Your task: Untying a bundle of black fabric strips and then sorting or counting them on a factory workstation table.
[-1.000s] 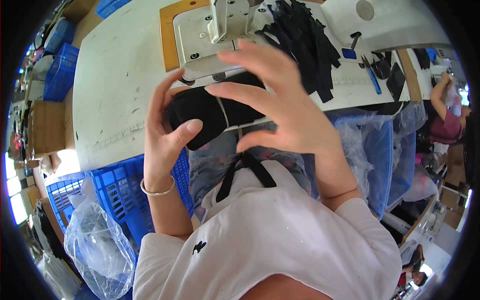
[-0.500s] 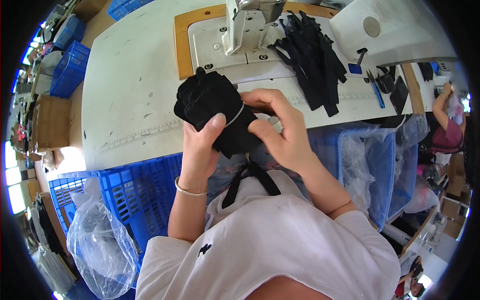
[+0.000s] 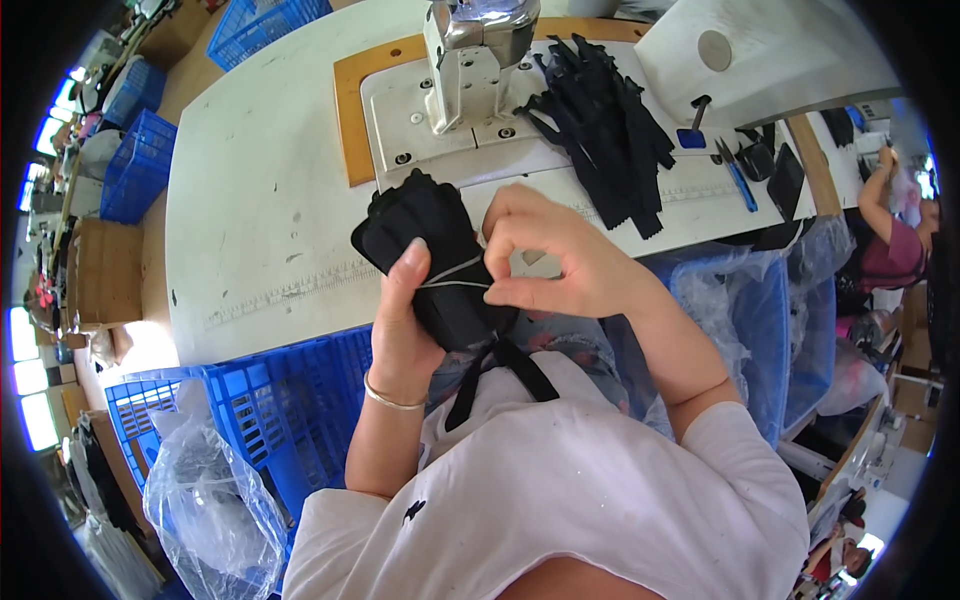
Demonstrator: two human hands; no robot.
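- Counter [image 3: 235, 190], pale and ruler-marked near its front edge, carries the machine and loose pieces.
- Sewing machine [image 3: 465, 90], metal, stands beyond the hands, leaving room before it for handling.
- Blue crate [image 3: 315, 375] sits below the counter's front edge by the left forearm, likely for easy reach.
- Black strips [image 3: 605, 140] lie heaped right of the machine's post, apart from the bundle.
- Black bundle [image 3: 455, 315] is held tilted at the counter's near edge, over the lap, probably to let both hands work round it.
- Left hand [image 3: 405, 325] is clamped on the bundle, thumb across its face, seemingly to steady it.
- Right hand [image 3: 585, 265] pinches at the bundle's right side, thumb and forefinger on the band.
- Blue-handled snips [image 3: 743, 188] rest at the counter's right.
- Pale band [image 3: 455, 283] crosses the bundle in two spread strands, apparently drawn apart by that pinch.
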